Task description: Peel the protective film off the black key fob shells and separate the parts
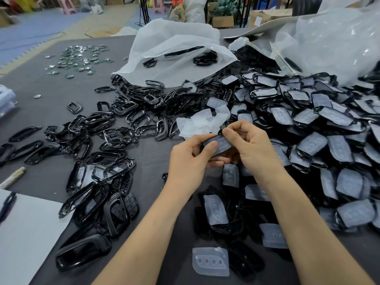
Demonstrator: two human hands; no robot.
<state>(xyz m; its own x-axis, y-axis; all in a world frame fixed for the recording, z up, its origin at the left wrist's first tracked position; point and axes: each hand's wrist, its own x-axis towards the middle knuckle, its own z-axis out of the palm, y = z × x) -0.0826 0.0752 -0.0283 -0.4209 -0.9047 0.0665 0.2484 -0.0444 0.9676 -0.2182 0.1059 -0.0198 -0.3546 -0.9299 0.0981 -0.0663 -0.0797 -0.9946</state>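
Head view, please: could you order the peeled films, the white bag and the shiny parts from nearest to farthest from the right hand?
1. Peeled films, just ahead and left of the right hand.
2. White bag, farther back, centre.
3. Shiny parts, far back left.

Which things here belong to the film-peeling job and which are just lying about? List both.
Job in hand: left hand and right hand gripping one key fob shell; heap of film-covered shells; peeled films; bare black frames.

Lying about: pen; white sheet; pale marker; metal pieces; plastic bag.
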